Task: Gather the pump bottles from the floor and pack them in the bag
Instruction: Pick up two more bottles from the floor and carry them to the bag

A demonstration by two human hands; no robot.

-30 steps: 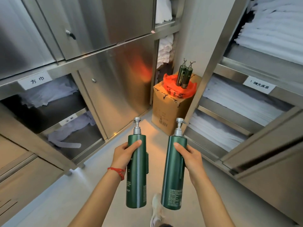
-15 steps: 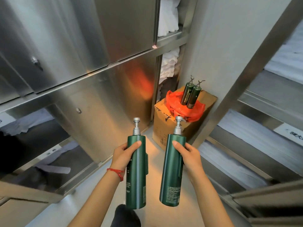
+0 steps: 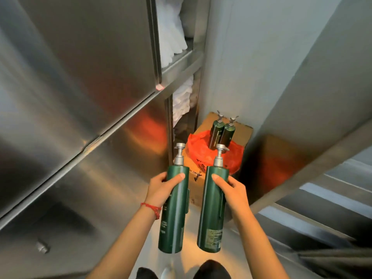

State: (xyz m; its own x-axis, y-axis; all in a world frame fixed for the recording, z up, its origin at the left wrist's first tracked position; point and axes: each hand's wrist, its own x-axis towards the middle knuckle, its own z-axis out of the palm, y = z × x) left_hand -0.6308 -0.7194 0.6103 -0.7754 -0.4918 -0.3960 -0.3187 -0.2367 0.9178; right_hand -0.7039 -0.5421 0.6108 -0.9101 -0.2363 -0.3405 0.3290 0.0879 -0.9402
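I hold two tall green pump bottles upright in front of me. My left hand (image 3: 161, 189) grips the left bottle (image 3: 174, 218) near its top, and my right hand (image 3: 233, 190) grips the right bottle (image 3: 211, 214) the same way. Ahead, an orange plastic bag (image 3: 201, 148) lies open on a cardboard box (image 3: 242, 130) in the corner. Two more green pump bottles (image 3: 220, 134) stand inside the bag, side by side.
Stainless steel cabinet doors (image 3: 80, 77) line the left. White folded linen (image 3: 177, 35) fills narrow shelves behind them. A slanted steel shelf frame (image 3: 314, 164) and linen shelves close the right. The pale floor (image 3: 191, 256) forms a narrow aisle to the box.
I have walked forward along the aisle. The box and orange bag are now much closer, just beyond the two bottles, which I still hold the same way.
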